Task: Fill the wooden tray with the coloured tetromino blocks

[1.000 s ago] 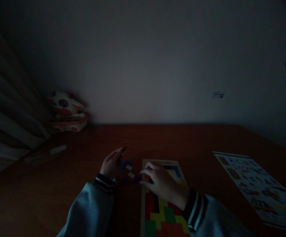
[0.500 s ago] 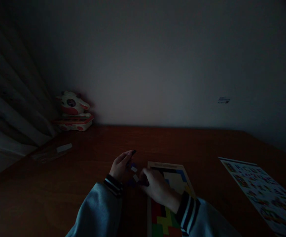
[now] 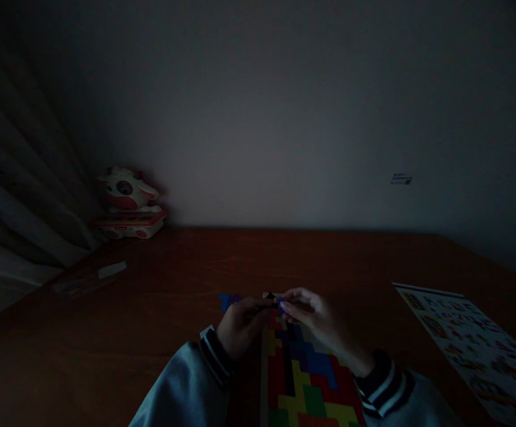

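Note:
My right hand (image 3: 311, 311) pinches a small purple puzzle piece (image 3: 280, 305) over the top end of a wooden puzzle board (image 3: 264, 379). My left hand (image 3: 244, 323) is closed at the fingertips on a dark puzzle piece (image 3: 270, 296), whose shape is hard to make out in the dim light. The fingertips of both hands nearly meet. Colourful block pieces (image 3: 314, 359) in red, yellow, blue and green fill much of the board below. Beyond my left hand, blue and purple loose pieces (image 3: 225, 301) lie on the table, partly hidden by it.
A printed picture sheet (image 3: 467, 338) lies at the right of the wooden table (image 3: 187, 267). At the back left stands a cow-shaped toy keyboard (image 3: 129, 204). A clear plastic bag (image 3: 89, 281) lies near the curtain (image 3: 13, 201). The wall closes off the back.
Both hands have moved right, and now meet above the board's top end. The right hand has lifted a purple piece from beside the board. More of the board shows.

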`<control>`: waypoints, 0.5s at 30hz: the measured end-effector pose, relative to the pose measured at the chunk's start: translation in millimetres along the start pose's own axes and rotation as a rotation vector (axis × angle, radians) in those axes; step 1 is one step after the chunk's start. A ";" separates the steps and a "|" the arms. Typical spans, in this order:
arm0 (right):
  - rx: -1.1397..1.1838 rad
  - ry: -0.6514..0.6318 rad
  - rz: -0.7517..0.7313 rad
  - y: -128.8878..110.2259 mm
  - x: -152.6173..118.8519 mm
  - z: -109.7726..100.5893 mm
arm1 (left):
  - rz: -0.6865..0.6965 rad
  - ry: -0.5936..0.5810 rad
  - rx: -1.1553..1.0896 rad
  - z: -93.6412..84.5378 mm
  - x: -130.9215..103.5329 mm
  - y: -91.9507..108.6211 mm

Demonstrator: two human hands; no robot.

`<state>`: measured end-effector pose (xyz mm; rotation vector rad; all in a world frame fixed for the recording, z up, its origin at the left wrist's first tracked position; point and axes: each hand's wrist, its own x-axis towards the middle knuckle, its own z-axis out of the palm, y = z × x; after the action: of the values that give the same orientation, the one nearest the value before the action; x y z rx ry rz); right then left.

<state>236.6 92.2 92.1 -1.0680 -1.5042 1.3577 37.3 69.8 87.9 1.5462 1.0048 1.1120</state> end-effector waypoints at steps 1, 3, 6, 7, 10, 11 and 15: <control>-0.025 0.005 -0.024 0.6 -2.6 3.3 | 0.007 -0.026 0.045 2.4 -1.5 3.0; -0.067 0.005 -0.054 0.5 -6.8 9.3 | 0.013 -0.062 0.116 5.7 -3.2 6.0; -0.049 -0.027 -0.051 0.4 -9.3 11.6 | 0.029 -0.054 0.197 7.5 -2.6 2.7; -0.046 -0.040 -0.050 0.6 -9.1 9.9 | 0.029 -0.042 0.225 7.6 -2.0 0.5; -0.218 0.006 -0.076 1.0 -6.3 -0.7 | 0.013 0.011 0.315 8.0 -0.4 -5.5; -0.358 0.056 -0.091 0.6 -5.0 -4.5 | 0.004 0.024 0.340 8.3 -0.2 -6.9; -1.004 0.116 -0.151 -3.2 -0.6 -10.6 | -0.011 0.025 0.371 9.8 0.4 -10.9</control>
<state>246.7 94.6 96.1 -1.5296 -2.1726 0.3576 45.9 70.3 75.9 1.8181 1.2886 0.9765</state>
